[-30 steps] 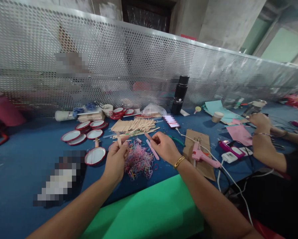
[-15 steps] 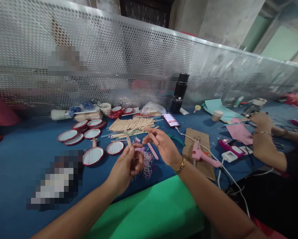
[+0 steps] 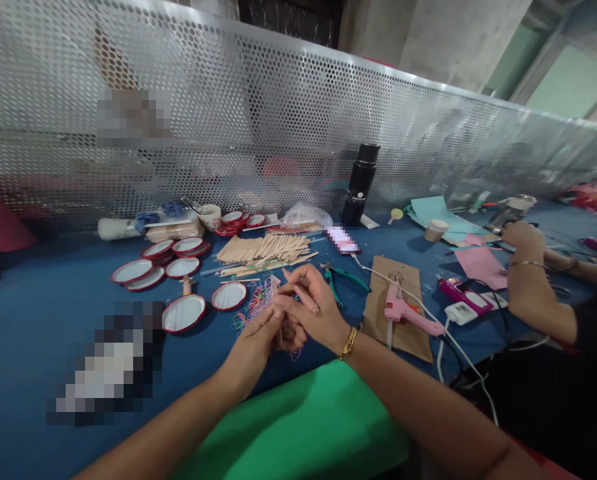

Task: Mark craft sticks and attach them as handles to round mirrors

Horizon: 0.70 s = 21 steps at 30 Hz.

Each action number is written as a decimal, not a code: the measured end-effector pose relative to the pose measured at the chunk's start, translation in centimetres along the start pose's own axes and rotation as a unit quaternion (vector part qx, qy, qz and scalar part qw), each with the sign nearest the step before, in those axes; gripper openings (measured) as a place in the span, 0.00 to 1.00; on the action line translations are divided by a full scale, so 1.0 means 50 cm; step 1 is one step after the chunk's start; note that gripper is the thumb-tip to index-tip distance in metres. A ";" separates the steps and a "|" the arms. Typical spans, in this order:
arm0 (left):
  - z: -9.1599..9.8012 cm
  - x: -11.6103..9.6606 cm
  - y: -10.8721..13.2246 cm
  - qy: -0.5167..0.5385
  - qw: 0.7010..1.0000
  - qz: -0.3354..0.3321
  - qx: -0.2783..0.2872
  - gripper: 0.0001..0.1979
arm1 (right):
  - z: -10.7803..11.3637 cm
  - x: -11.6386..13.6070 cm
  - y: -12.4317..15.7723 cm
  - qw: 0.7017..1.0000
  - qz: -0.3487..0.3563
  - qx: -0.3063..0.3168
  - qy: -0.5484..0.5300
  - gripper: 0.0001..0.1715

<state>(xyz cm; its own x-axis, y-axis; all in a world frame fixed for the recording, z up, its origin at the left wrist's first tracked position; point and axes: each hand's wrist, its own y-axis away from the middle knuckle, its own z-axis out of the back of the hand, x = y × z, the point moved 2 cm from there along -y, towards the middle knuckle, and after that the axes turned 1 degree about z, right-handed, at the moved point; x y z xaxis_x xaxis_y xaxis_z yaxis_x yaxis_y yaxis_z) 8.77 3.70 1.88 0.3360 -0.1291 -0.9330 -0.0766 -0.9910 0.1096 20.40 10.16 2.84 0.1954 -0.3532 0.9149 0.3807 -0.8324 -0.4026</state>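
My left hand (image 3: 258,337) is closed in a pinch on a pale, flat craft stick (image 3: 275,287) that stands upright from the fingertips. My right hand (image 3: 323,313) touches the left one, its fingers bent around the same spot. Across its fingers lies a pinkish stick (image 3: 306,298); its exact kind is hard to make out. Where the hands meet, the fingers hide part of both sticks. Beneath and left of them spreads a tangle of thin colourful bands (image 3: 258,300). Several white round lids with red rims, one of them a lid (image 3: 183,313) near my left hand, lie on the blue table.
Behind the hands is a pile of wooden sticks (image 3: 263,250). To the right lie teal-handled pliers (image 3: 348,277), a phone (image 3: 342,240) on a cable and a pink glue gun (image 3: 408,313) on cardboard. A black flask (image 3: 361,187) stands by the perforated screen. A co-worker's arm (image 3: 533,267) reaches in.
My hands have come together: the right moved left and down until it met the left. The pliers show more fully now, and the tangle is more covered by my hands.
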 end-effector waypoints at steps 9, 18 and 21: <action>0.006 -0.029 0.002 -0.228 0.965 -0.121 -0.051 0.21 | 0.002 0.009 -0.001 0.999 0.040 -0.005 -0.003 0.20; 0.015 -0.034 -0.005 -0.304 0.935 -0.175 -0.057 0.20 | 0.022 0.018 -0.008 0.990 0.105 0.017 0.092 0.15; 0.023 -0.028 -0.006 -0.294 0.937 -0.174 -0.076 0.17 | 0.068 0.041 -0.027 0.964 0.157 -0.024 0.214 0.14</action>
<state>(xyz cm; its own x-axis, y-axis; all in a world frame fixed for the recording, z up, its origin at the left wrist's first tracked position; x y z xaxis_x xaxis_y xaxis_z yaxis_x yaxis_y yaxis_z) 7.24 4.20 2.78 -0.2627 0.2006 -0.9438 0.0913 -0.9686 -0.2312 23.34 12.00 5.15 -0.1004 -0.7265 0.6797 0.3193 -0.6706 -0.6696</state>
